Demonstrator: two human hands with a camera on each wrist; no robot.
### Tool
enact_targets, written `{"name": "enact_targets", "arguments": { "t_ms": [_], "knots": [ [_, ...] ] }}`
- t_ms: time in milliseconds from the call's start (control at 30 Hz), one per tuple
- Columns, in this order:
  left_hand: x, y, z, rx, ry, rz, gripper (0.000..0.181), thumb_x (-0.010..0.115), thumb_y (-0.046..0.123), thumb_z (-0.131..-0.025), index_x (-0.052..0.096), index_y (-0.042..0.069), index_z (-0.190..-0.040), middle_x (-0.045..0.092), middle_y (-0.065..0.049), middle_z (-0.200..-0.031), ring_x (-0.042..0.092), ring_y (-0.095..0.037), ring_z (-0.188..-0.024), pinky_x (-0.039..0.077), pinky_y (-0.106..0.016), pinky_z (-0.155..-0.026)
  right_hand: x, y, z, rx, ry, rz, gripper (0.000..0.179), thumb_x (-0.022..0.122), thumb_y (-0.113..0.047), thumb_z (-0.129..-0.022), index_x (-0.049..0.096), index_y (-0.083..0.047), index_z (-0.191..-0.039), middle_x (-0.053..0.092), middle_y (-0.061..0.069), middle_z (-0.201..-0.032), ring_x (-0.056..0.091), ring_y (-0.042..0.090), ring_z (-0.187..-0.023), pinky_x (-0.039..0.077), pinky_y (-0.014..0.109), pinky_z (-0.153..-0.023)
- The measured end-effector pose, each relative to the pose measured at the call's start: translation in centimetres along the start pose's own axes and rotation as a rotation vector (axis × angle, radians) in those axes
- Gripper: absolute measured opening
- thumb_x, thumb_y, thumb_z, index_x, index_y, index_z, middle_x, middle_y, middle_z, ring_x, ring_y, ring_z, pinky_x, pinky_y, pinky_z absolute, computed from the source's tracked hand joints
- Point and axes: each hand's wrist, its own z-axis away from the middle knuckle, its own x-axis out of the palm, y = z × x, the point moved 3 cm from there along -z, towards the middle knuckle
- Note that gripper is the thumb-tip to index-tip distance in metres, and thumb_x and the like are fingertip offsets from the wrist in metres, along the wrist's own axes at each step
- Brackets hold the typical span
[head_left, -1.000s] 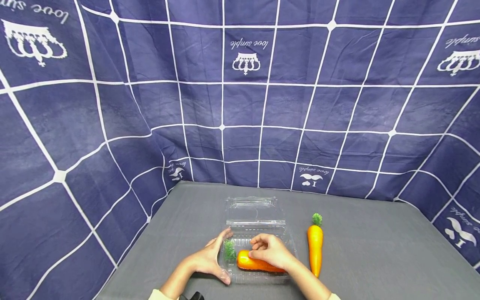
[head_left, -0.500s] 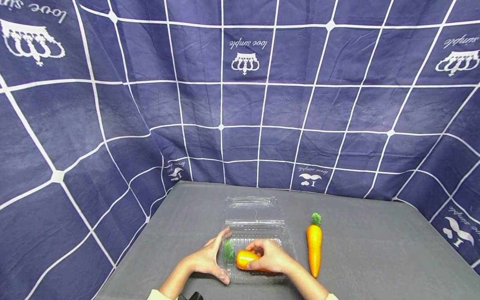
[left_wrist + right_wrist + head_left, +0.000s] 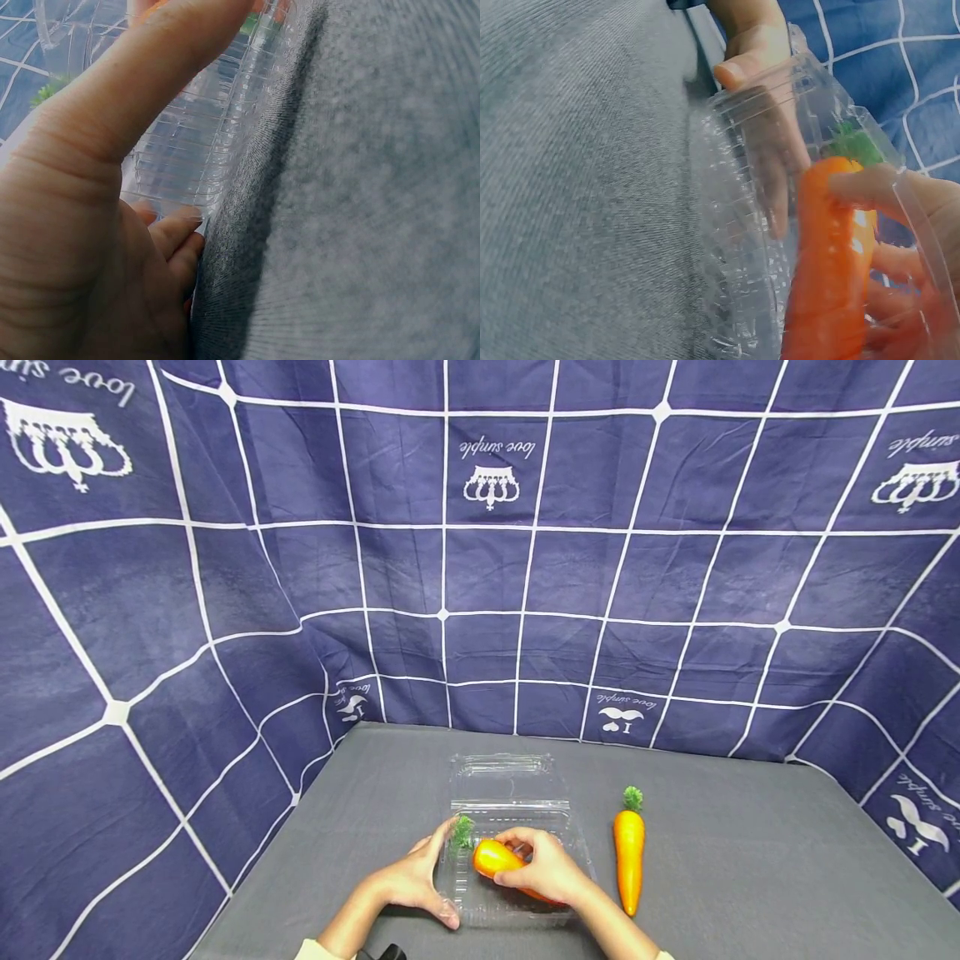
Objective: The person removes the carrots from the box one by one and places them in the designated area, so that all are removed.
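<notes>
An orange carrot (image 3: 491, 857) with a leafy green top (image 3: 462, 832) lies at a slant in the base of a clear plastic clamshell container (image 3: 480, 906). My right hand (image 3: 551, 867) grips the carrot from above, thumb on the near side and fingers on the far side, hiding its middle. In the right wrist view the carrot (image 3: 825, 255) shows thick and orange, under the thumb. My left hand (image 3: 408, 878) holds the container's left side, its thumb at the near corner and its fingers toward the back. The left wrist view shows that thumb (image 3: 142, 79) across the container's ribbed wall (image 3: 180, 165).
The container's lid (image 3: 510, 781) lies folded back, away from me. A second carrot (image 3: 630, 860) with a green top rests on the grey table (image 3: 750, 852) to the right. A blue curtain with white lines (image 3: 570, 568) stands behind and at the sides.
My right hand has closed its fingers around the carrot. The carrot's leafy end has swung away from me toward the container's back left. My left hand has stayed in place.
</notes>
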Motion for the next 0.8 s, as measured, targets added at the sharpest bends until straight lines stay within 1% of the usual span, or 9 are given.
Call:
{"name": "enact_targets", "arguments": {
  "t_ms": [67,133,200,300,367,433,600,667,800],
  "knots": [
    [0.0,0.0,-0.1,0.003,-0.004,0.001,0.137,0.095,0.041,-0.052,0.01,0.011,-0.155,0.031,-0.014,-0.153,0.029,-0.035,-0.135,0.027,-0.058,-0.107,-0.3,0.0,0.0,0.008,0.049,-0.026,0.043,0.084,-0.014,-0.07,0.069,-0.005,-0.11,0.067,0.001,-0.096,0.057,0.012,-0.078,0.046,0.026,-0.069],
    [0.1,0.0,-0.1,0.013,-0.005,0.013,0.136,0.095,0.041,-0.052,0.011,0.01,-0.155,0.031,-0.011,-0.153,0.029,-0.034,-0.136,0.026,-0.057,-0.108,-0.5,-0.1,0.0,0.021,0.098,-0.075,0.043,0.084,-0.014,-0.071,0.069,-0.005,-0.111,0.068,0.002,-0.096,0.057,0.013,-0.079,0.046,0.026,-0.07],
    [0.0,0.0,-0.1,0.026,-0.003,0.023,0.136,0.095,0.041,-0.052,0.012,0.009,-0.154,0.032,-0.009,-0.153,0.028,-0.032,-0.136,0.025,-0.055,-0.109,-1.0,-1.1,0.1,0.046,0.146,-0.124,0.043,0.083,-0.01,-0.072,0.068,-0.002,-0.112,0.068,0.005,-0.096,0.058,0.016,-0.08,0.046,0.027,-0.071],
    [0.0,0.0,-0.1,0.042,0.002,0.036,0.135,0.096,0.04,-0.052,0.013,0.008,-0.154,0.033,-0.007,-0.153,0.028,-0.031,-0.136,0.024,-0.052,-0.11,-1.3,-1.2,0.1,0.077,0.225,-0.195,0.042,0.083,-0.008,-0.074,0.068,0.001,-0.112,0.069,0.007,-0.094,0.059,0.018,-0.081,0.047,0.026,-0.072],
    [-0.1,0.1,-0.1,0.048,0.005,0.036,0.136,0.096,0.04,-0.051,0.013,0.008,-0.154,0.034,-0.007,-0.153,0.029,-0.031,-0.136,0.024,-0.051,-0.11,-1.6,-1.2,0.1,0.105,0.273,-0.233,0.043,0.082,-0.005,-0.074,0.066,0.004,-0.113,0.068,0.01,-0.094,0.06,0.019,-0.079,0.049,0.026,-0.07],
    [-0.1,0.1,-0.1,0.051,0.008,0.039,0.136,0.096,0.04,-0.051,0.013,0.008,-0.154,0.034,-0.007,-0.153,0.029,-0.031,-0.136,0.024,-0.051,-0.11,-1.6,-0.3,0.0,0.121,0.322,-0.279,0.043,0.082,-0.005,-0.074,0.066,0.003,-0.113,0.068,0.008,-0.093,0.06,0.016,-0.076,0.05,0.024,-0.068],
    [-0.1,0.0,-0.2,0.06,0.011,0.042,0.137,0.096,0.038,-0.051,0.012,0.007,-0.154,0.034,-0.008,-0.153,0.029,-0.032,-0.136,0.023,-0.052,-0.111,-2.1,-0.4,0.1,0.162,0.437,-0.402,0.041,0.08,0.0,-0.076,0.062,0.007,-0.113,0.067,0.01,-0.091,0.063,0.015,-0.07,0.052,0.025,-0.062],
    [0.0,0.0,-0.1,0.067,0.013,0.041,0.137,0.096,0.038,-0.05,0.012,0.007,-0.154,0.034,-0.008,-0.153,0.029,-0.032,-0.136,0.023,-0.051,-0.111,-2.4,-0.5,0.2,0.167,0.471,-0.438,0.041,0.079,0.0,-0.078,0.061,0.009,-0.114,0.067,0.011,-0.09,0.064,0.014,-0.069,0.052,0.024,-0.062],
    [0.0,0.1,-0.1,0.079,0.017,0.041,0.137,0.097,0.037,-0.05,0.013,0.007,-0.154,0.034,-0.01,-0.153,0.029,-0.033,-0.136,0.023,-0.051,-0.111,-3.1,-0.5,0.5,0.2,0.517,-0.498,0.042,0.076,-0.002,-0.081,0.058,0.01,-0.117,0.066,0.007,-0.087,0.062,0.01,-0.067,0.05,0.023,-0.059]
  ]
}}
